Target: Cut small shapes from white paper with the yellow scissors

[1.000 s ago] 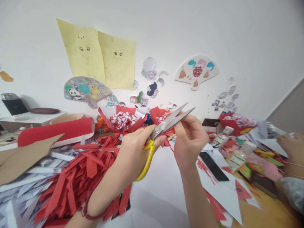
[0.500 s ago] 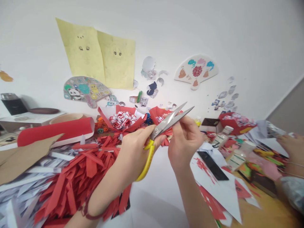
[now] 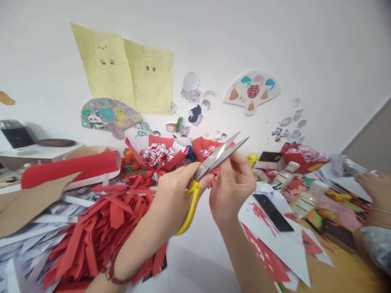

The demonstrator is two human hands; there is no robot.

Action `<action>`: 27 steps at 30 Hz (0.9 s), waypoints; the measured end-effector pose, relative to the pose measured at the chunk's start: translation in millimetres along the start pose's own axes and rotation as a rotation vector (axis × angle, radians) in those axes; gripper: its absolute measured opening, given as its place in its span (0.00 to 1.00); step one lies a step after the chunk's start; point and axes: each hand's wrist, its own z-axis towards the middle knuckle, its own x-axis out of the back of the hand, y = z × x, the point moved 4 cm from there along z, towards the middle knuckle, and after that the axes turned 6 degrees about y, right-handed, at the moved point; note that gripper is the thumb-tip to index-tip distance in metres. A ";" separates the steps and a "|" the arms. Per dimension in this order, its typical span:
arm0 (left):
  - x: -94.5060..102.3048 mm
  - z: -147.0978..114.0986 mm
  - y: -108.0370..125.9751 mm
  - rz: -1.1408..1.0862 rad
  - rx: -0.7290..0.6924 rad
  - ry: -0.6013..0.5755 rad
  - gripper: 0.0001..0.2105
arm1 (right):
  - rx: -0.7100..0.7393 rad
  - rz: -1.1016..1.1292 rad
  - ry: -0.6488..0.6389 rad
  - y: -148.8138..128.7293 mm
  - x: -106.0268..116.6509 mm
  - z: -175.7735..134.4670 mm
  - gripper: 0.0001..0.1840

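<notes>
Yellow-handled, silver-bladed scissors [image 3: 207, 165], plain red strips [image 3: 91, 236], white flowers [image 3: 157, 154], apparently red-edged.

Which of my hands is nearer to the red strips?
Left. In view, your left hand is just right of the red strips; your right hand is farther right.

Above the scissors [image 3: 211, 161], a passage is left in front of the wall [image 3: 220, 36]. Below them, some room is given over the white sheet [image 3: 195, 248], but it is narrowed by both forearms [image 3: 142, 240]. To their left, the way is obstructed by the red strips [image 3: 119, 207]; to their right, by the right hand [image 3: 232, 189], then two bottles [image 3: 305, 203].
</notes>
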 end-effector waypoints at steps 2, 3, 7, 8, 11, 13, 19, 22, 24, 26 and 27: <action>-1.1 -0.4 -0.8 0.014 0.019 -0.009 0.12 | -0.031 0.001 0.022 1.3 0.9 -1.9 0.04; -2.0 -0.7 -1.5 0.017 0.032 -0.016 0.12 | -0.047 -0.005 0.031 1.8 1.4 -3.0 0.04; -6.4 -2.7 -3.0 -0.003 0.049 -0.030 0.12 | -0.124 -0.047 0.067 2.7 3.6 -8.1 0.07; -7.4 -3.2 -3.1 -0.010 0.048 -0.027 0.12 | -0.146 -0.056 0.075 2.7 3.9 -9.3 0.08; -8.4 -3.7 -3.2 -0.021 0.052 0.005 0.11 | -0.186 -0.063 0.070 1.5 2.8 -9.9 0.08; -6.0 -2.6 -4.1 -0.051 0.085 0.044 0.11 | -0.182 -0.054 0.015 0.2 0.4 -6.9 0.06; 16.0 5.0 -13.8 -0.326 0.312 0.199 0.10 | -0.253 -0.089 -0.331 2.0 -4.6 8.7 0.03; 25.6 8.8 -17.1 -0.447 0.352 0.230 0.10 | -0.308 -0.126 -0.446 1.4 -2.1 14.4 0.03; 28.2 10.2 -18.5 -0.525 0.373 0.227 0.12 | -0.359 -0.152 -0.528 0.5 -1.7 15.9 0.02; 27.1 10.5 -19.3 -0.615 0.399 0.192 0.14 | -0.389 -0.183 -0.599 -1.4 -2.4 16.5 0.02; 25.7 10.3 -19.6 -0.661 0.415 0.169 0.15 | -0.391 -0.200 -0.629 -2.8 -3.2 16.5 0.01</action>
